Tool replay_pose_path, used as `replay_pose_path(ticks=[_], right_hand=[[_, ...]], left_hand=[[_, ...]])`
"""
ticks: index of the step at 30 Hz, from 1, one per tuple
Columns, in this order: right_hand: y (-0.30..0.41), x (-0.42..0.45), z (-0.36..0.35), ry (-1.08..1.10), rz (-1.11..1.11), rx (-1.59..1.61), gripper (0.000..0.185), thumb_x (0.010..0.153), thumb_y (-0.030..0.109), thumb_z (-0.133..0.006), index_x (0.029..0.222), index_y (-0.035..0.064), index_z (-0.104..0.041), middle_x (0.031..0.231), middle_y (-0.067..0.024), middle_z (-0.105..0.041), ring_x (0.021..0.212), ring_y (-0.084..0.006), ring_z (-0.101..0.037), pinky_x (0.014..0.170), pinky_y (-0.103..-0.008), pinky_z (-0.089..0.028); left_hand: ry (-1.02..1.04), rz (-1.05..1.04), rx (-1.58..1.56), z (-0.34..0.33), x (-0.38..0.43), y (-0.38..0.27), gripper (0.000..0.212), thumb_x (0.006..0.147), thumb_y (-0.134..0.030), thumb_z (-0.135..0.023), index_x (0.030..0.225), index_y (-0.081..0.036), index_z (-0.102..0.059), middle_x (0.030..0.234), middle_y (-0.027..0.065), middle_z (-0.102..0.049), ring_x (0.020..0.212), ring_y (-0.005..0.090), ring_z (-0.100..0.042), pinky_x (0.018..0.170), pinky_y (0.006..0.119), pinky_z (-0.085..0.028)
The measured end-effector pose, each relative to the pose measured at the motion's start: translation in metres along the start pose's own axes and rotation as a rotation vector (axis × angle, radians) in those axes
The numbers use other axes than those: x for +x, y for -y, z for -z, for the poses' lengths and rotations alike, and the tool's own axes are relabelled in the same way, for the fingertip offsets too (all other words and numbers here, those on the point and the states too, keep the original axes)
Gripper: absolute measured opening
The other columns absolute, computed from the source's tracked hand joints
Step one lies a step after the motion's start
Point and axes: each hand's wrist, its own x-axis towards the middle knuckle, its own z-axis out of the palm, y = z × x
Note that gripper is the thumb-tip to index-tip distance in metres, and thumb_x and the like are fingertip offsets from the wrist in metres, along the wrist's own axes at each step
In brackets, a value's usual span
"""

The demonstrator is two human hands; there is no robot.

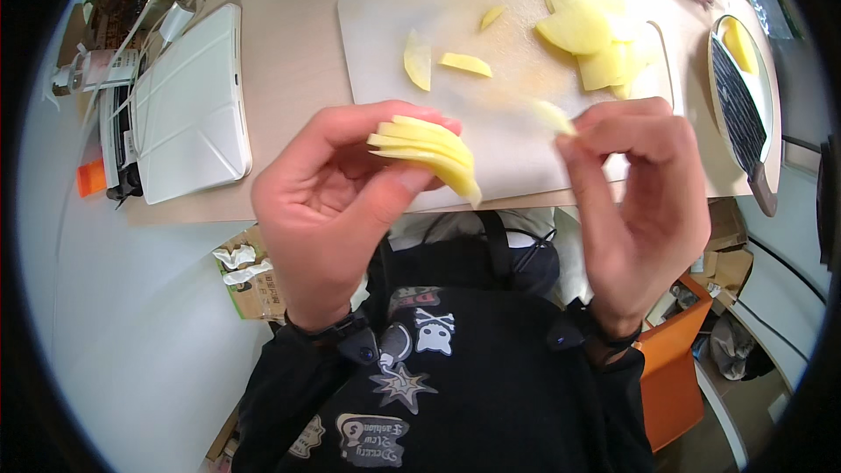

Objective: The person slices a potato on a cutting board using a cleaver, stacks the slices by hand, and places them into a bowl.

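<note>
My left hand (pixel 335 203) pinches a small stack of peeled potato slices (pixel 427 148) between thumb and fingers, above the near edge of a white cutting board (pixel 387 6). Off to its right, my right hand (pixel 634 177) grips one thin potato slice (pixel 552 117) by its end, thumb against fingertips; that slice is blurred. On the board beyond my hands lie a few loose pieces, among them a half-moon slice (pixel 417 62) and a thick strip (pixel 465 65). A pile of wider potato slices (pixel 581 26) covers the board's far right part.
Right of the board, a kitchen knife (pixel 739 98) rests across a white plate (pixel 765 82) holding a potato piece (pixel 740 46); its handle overhangs the table edge. A white folding-cover tablet (pixel 190 112), cables and a clear bottle (pixel 98 70) occupy the left. An orange bin (pixel 670 381) stands below right.
</note>
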Motion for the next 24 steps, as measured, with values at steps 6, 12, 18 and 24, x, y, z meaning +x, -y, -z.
replay_pose_path(ticks=[6, 12, 18, 24], right_hand=[[0.013, 0.006, -0.03, 0.065, 0.115, 0.298, 0.028, 0.079, -0.023, -0.067, 0.101, -0.0067, -0.065, 0.096, -0.0184, -0.068, 0.091, -0.0241, -0.068, 0.081, -0.0303, -0.054], [0.013, 0.007, -0.03, 0.133, 0.018, 0.369, 0.026, 0.079, -0.024, -0.061, 0.099, -0.0086, -0.067, 0.098, -0.0198, -0.07, 0.092, -0.0245, -0.068, 0.082, -0.0309, -0.054], [0.014, 0.012, -0.029, 0.228, -0.004, 0.316, 0.027, 0.075, -0.022, -0.062, 0.096, -0.0077, -0.069, 0.095, -0.0191, -0.071, 0.089, -0.0248, -0.069, 0.081, -0.0312, -0.054], [0.016, 0.03, -0.023, 0.408, 0.064, 0.146, 0.024, 0.076, -0.017, -0.066, 0.096, -0.0046, -0.07, 0.095, -0.0158, -0.071, 0.087, -0.0233, -0.069, 0.075, -0.0308, -0.055]], left_hand=[[-0.044, 0.048, -0.242, -0.003, -0.001, 0.002, 0.03, 0.093, 0.002, -0.068, 0.121, 0.01, -0.062, 0.11, 0.0214, -0.073, 0.094, 0.0256, -0.074, 0.079, 0.038, -0.066], [-0.063, 0.125, -0.237, 0.002, -0.004, -0.001, 0.034, 0.093, 0.001, -0.07, 0.126, 0.009, -0.063, 0.108, 0.0202, -0.074, 0.096, 0.0242, -0.074, 0.08, 0.037, -0.066], [0.007, 0.174, -0.234, 0.008, -0.003, -0.005, 0.03, 0.095, 0.007, -0.065, 0.125, 0.013, -0.063, 0.113, 0.0219, -0.073, 0.105, 0.0239, -0.072, 0.094, 0.036, -0.061], [0.008, 0.075, -0.177, 0.025, -0.007, 0.003, 0.025, 0.09, 0.01, -0.068, 0.115, 0.011, -0.065, 0.109, 0.0207, -0.073, 0.101, 0.0229, -0.073, 0.09, 0.034, -0.061]])
